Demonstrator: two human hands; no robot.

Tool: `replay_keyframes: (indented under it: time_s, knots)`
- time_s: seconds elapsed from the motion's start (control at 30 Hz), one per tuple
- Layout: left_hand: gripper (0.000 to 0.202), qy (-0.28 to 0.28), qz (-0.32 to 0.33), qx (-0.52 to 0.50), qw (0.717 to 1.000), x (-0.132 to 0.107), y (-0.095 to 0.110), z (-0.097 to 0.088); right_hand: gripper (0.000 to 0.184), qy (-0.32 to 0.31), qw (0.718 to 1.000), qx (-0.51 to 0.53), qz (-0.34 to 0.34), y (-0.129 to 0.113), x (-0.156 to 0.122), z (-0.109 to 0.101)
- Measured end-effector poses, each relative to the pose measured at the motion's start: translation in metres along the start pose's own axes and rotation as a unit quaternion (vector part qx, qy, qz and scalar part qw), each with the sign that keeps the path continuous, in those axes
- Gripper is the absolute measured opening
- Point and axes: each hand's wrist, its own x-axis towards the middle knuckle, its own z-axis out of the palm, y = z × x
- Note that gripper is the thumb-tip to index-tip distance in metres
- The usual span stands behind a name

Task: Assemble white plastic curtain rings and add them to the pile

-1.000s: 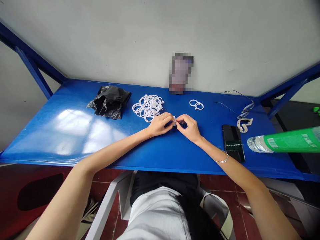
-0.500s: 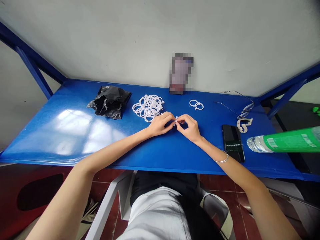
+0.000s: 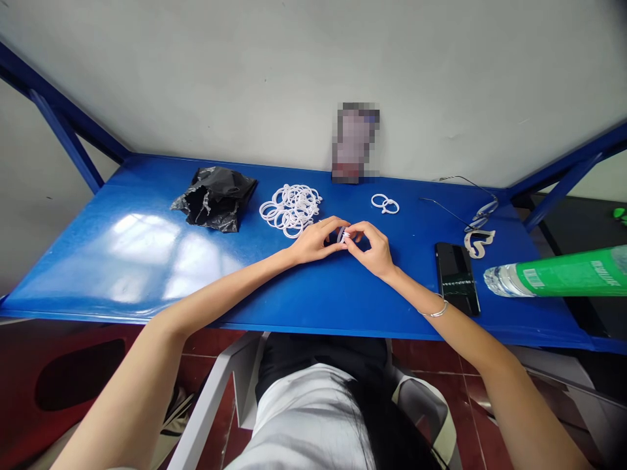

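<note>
My left hand [image 3: 316, 241] and my right hand [image 3: 373, 247] meet over the middle of the blue table [image 3: 147, 261]. Both pinch a small white plastic ring [image 3: 343, 235] between their fingertips; most of it is hidden by the fingers. A heap of several white rings [image 3: 290, 207] lies just behind my left hand. A small linked pair of white rings [image 3: 385, 204] lies behind my right hand.
A crumpled black plastic bag [image 3: 214, 198] sits at the back left. A black phone [image 3: 456, 277], a white heart-shaped piece [image 3: 479, 242], glasses [image 3: 477, 209] and a lying bottle with a green label [image 3: 558, 274] are at the right. A blurred upright object [image 3: 354, 142] leans on the wall.
Both hands stay in the same spot. The fingers have shifted slightly on the small ring, which now shows a little more between the fingertips.
</note>
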Motion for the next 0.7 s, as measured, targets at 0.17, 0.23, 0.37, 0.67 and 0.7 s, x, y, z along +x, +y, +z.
replay_keyframes:
  time_s: [0.17,0.23,0.37,0.67,0.7]
  knots:
    - [0.042,-0.001,0.006,0.006,1.000,0.0002,0.0017,-0.0012,0.007,-0.020,1.000,0.002,-0.008,-0.0003,0.0004,-0.0008]
    - [0.042,-0.003,0.002,0.011,1.000,-0.0001,0.0018,-0.0011,0.007,-0.024,1.000,0.008,-0.007,0.0000,0.0003,-0.0008]
    - [0.040,-0.004,0.001,0.017,1.000,-0.0005,0.0017,-0.0010,0.005,-0.029,0.999,0.023,-0.001,-0.0001,0.0000,-0.0007]
    - [0.038,-0.009,-0.008,0.034,0.999,-0.0008,0.0032,-0.0007,0.004,-0.029,0.999,0.029,-0.003,-0.0005,-0.0003,-0.0002]
    - [0.037,-0.009,-0.006,0.035,0.999,-0.0007,0.0034,-0.0006,0.005,-0.031,0.999,0.028,-0.003,-0.0005,-0.0003,-0.0002]
